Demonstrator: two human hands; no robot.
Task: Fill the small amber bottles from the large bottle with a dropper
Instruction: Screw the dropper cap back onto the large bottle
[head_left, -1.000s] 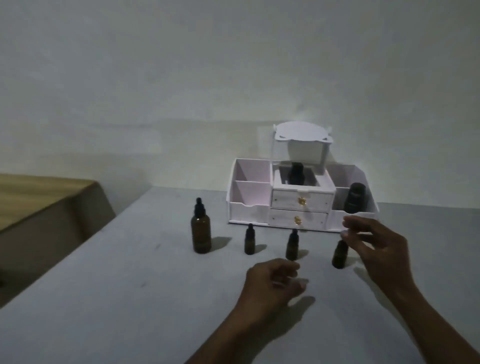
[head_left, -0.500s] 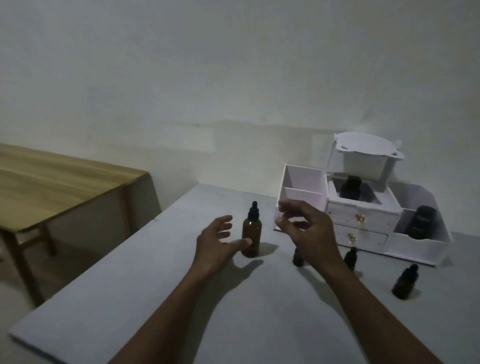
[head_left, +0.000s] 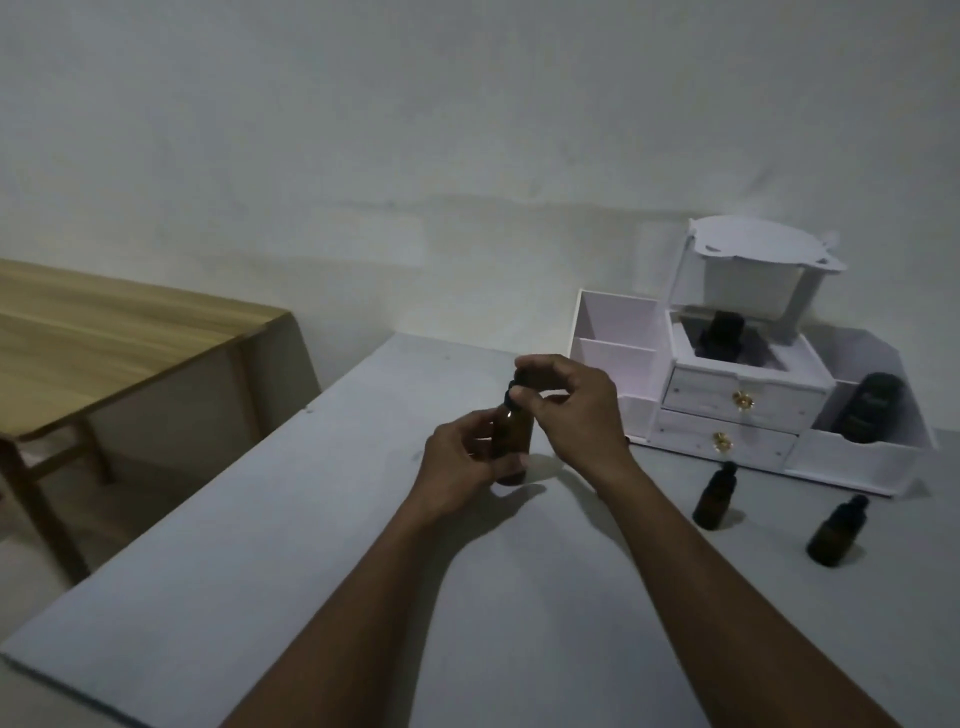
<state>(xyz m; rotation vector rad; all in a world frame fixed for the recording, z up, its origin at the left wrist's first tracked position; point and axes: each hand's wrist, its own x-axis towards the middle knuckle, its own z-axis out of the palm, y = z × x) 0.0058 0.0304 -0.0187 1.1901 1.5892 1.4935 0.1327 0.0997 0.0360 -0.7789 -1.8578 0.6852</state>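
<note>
The large amber bottle (head_left: 514, 439) stands upright on the grey table (head_left: 311, 571), left of centre. My left hand (head_left: 460, 467) wraps around its body. My right hand (head_left: 571, 402) pinches the black dropper cap (head_left: 511, 397) on top of it. Two small amber bottles with black caps stand to the right, one (head_left: 716, 499) close to the organizer's front and another (head_left: 834, 532) further right. A third small bottle seen earlier is hidden behind my right forearm.
A white desktop organizer (head_left: 753, 410) with two drawers stands at the back right; a dark bottle (head_left: 719, 332) sits in its top compartment and a dark jar (head_left: 865, 410) in its right bin. A wooden table (head_left: 104, 343) stands to the left, beyond the grey table's edge.
Both hands moved left from the small bottles to the large bottle. My left hand closed around its body and my right hand came down onto its dropper cap. The view panned left.
</note>
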